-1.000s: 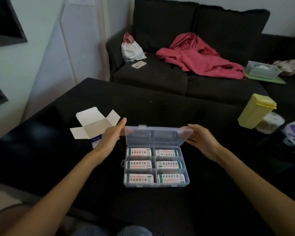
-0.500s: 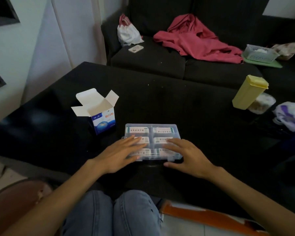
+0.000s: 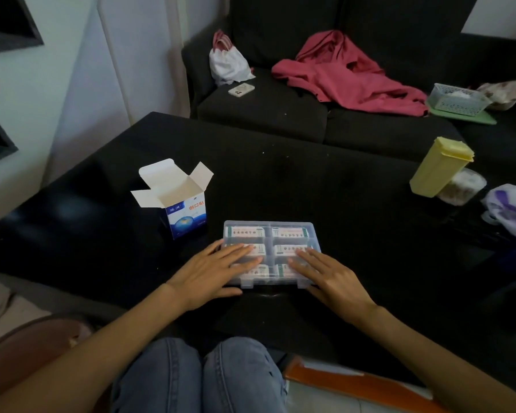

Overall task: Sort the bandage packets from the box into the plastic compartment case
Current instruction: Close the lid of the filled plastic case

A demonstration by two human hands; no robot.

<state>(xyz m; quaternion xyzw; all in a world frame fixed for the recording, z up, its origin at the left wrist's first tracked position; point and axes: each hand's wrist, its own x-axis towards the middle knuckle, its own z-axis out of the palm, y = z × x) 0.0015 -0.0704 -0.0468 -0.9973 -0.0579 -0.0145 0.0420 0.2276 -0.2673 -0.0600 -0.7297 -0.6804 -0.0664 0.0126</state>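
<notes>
Seen from a head camera looking down at a dark table (image 3: pixel 310 186). Both hands spread flat, fingers straight, pressing on the closed lid of the clear plastic compartment case (image 3: pixel 270 231); nothing grasped, nothing pinched. Left hand (image 3: pixel 212 271) over the near-left part of the lid, thumb off the front edge on the table side. Right hand (image 3: pixel 328 274) over the near-right part, palm reaching past the case's right front corner. Under and just beyond the fingertips, six bandage packets (image 3: pixel 246 233) visible through the lid, two columns of three, one per compartment. Just left of and beyond the left hand, apart from it, the open box (image 3: pixel 179 204), standing upright with flaps raised, inside not visible. Far to the right of the right hand, a yellow lidded container (image 3: pixel 438 166). Beyond the table, a dark sofa with a pink garment (image 3: pixel 349 73).

Likely handling: case light, thin and stiff, smooth plastic apt to slide on the glossy tabletop; lid flexible enough to bow under pressure. Best taken by the two short sides, or pressed at the front edge near the latches to snap shut. Packets light, probably soft paper.

Compared with one second ago: lid then stood upright, held at its two top corners; now lowered, with both hands laid on top. Compared with half a second ago: little change in hand position.
</notes>
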